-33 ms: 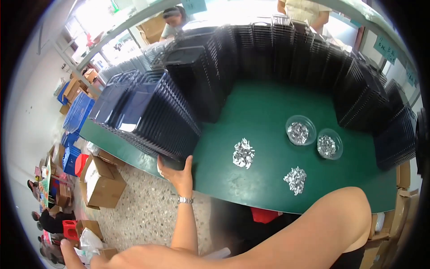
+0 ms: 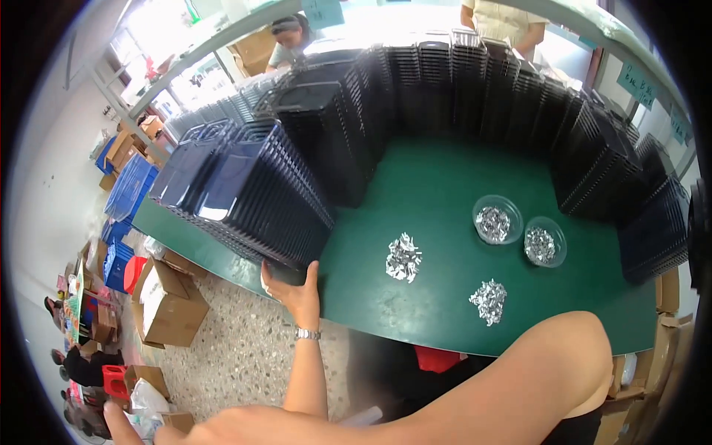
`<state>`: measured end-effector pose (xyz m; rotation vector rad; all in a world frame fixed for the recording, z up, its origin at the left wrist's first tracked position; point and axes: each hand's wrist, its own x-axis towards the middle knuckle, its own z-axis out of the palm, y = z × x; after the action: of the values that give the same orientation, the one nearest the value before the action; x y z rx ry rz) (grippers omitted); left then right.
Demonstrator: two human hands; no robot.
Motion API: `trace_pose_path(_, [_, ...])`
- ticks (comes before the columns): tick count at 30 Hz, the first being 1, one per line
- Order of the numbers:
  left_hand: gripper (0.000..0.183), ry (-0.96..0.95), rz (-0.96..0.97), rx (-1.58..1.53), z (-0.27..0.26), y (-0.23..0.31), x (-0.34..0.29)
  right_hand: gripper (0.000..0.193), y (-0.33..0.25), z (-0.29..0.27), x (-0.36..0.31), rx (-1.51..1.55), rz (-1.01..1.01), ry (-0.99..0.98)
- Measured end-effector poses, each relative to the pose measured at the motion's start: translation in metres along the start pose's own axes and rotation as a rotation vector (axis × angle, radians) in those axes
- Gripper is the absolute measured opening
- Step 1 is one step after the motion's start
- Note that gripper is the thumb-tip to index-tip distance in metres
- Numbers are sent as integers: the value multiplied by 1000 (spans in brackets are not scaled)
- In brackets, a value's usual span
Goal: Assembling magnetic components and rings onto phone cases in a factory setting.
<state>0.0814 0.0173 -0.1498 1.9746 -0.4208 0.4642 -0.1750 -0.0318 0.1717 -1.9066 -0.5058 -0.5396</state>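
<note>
My left hand [image 2: 295, 297], with a metal watch on the wrist, is at the near end of a stack of dark plastic trays [image 2: 271, 200]. Its thumb and fingers are spread, touching or nearly touching the stack's lower edge. My right arm crosses the bottom of the view toward the left. Only part of my right hand [image 2: 120, 424] shows at the lower left, one finger stretched out; the other fingers are cut off or hidden. Small silvery metal pieces lie in a left pile [image 2: 403, 258] and a right pile [image 2: 489, 302] on the green table [image 2: 437, 178].
Two clear round tubs, one left [image 2: 497, 219] and one right [image 2: 544, 243], hold similar pieces. More dark tray stacks [image 2: 423, 89] line the table's far side and right. An open cardboard box [image 2: 178, 311] stands on the floor at left. Two people are beyond the table.
The whole view has shifted slightly. Both hands keep their places, and the trays and metal pieces look the same.
</note>
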Motion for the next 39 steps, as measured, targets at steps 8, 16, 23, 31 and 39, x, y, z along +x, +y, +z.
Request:
trace_pose_path(8, [99, 92, 58, -68, -11, -23, -2, 55, -15, -32, 30, -260, 3, -430])
trace_pose_path(16, [75, 242, -149, -450, -24, -19, 12, 49, 206, 13, -50, 751, 824, 477])
trace_pose_path(23, [81, 285, -129, -500, -86, -138, 144, 72, 308, 75, 3, 995, 912, 755])
trace_pose_path(31, [94, -183, -354, -915, -38, -154, 208, 72, 321, 84, 31, 1021, 917, 723])
trace_pose_path(39, [79, -190, -401, -981, -30, -175, 216, 69, 326, 83, 43, 896, 990, 671])
